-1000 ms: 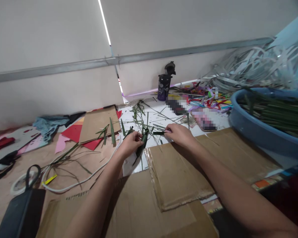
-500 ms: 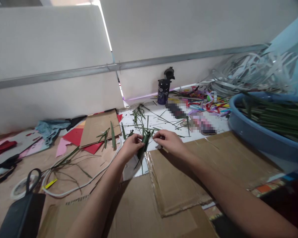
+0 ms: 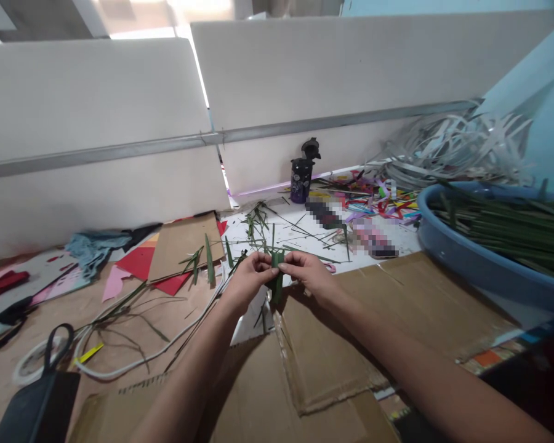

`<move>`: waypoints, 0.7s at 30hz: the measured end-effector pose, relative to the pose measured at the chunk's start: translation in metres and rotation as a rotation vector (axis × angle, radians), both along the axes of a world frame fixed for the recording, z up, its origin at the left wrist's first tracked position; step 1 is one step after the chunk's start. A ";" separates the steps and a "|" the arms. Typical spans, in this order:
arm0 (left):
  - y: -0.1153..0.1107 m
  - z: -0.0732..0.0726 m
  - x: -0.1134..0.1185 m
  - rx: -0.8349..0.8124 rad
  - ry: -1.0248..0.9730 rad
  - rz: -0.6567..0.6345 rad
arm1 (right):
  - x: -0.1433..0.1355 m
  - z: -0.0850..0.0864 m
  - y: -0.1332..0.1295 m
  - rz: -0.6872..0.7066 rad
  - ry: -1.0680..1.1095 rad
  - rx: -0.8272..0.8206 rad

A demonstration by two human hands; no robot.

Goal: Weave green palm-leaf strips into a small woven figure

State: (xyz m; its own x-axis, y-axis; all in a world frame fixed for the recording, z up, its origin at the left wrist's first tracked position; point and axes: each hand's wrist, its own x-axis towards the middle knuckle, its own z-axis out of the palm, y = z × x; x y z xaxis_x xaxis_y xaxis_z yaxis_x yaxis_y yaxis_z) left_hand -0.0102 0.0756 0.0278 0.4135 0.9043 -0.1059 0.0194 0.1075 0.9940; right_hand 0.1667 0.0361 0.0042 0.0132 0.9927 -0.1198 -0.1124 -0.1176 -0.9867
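Note:
Between my two hands is a folded piece of green leaf (image 3: 277, 284), its lower end pointing down toward the cardboard. My left hand (image 3: 253, 274) pinches its left side between thumb and fingers. On the other side, the thumb and fingers of my right hand (image 3: 303, 271) close on its right edge, the two thumbs nearly touching. Loose leaf strips (image 3: 257, 216) lie scattered on the white surface just beyond. Cut leaf pieces (image 3: 209, 258) rest on a brown card (image 3: 173, 252) to the left.
A blue basin (image 3: 471, 246) full of long green leaves stands at the right. Cardboard sheets (image 3: 378, 314) lie under my forearms. Behind are a dark bottle (image 3: 300, 181) with its lid up and coiled white strips (image 3: 461, 151). A black box (image 3: 39, 403) and white cable (image 3: 120, 374) lie at left.
My right hand has moved left and now grips the leaf piece along with my left hand; before, it was apart from it. The view has tilted up slightly.

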 end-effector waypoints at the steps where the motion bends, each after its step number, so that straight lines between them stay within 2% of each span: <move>1: -0.001 0.001 0.001 -0.002 -0.005 -0.004 | 0.000 0.001 0.000 -0.006 -0.002 0.010; 6: -0.003 0.003 0.001 -0.019 -0.022 -0.025 | 0.001 0.002 -0.001 0.005 -0.039 0.051; 9: -0.005 0.005 0.001 -0.032 -0.023 -0.032 | 0.008 0.004 0.001 0.059 -0.119 0.067; 12: -0.006 0.007 0.001 -0.083 -0.032 -0.019 | 0.028 0.007 0.008 0.095 -0.459 0.176; 13: -0.006 0.008 0.001 -0.097 -0.039 -0.013 | 0.037 0.008 0.011 0.062 -0.675 0.226; 15: -0.005 0.009 0.000 -0.112 -0.059 -0.001 | 0.056 0.009 0.016 0.053 -1.164 0.194; 18: -0.004 0.011 0.000 -0.120 -0.080 0.009 | 0.072 0.006 0.020 0.062 -1.306 0.125; 21: -0.004 0.010 0.000 -0.125 -0.091 0.018 | 0.074 0.001 0.021 0.044 -1.326 0.092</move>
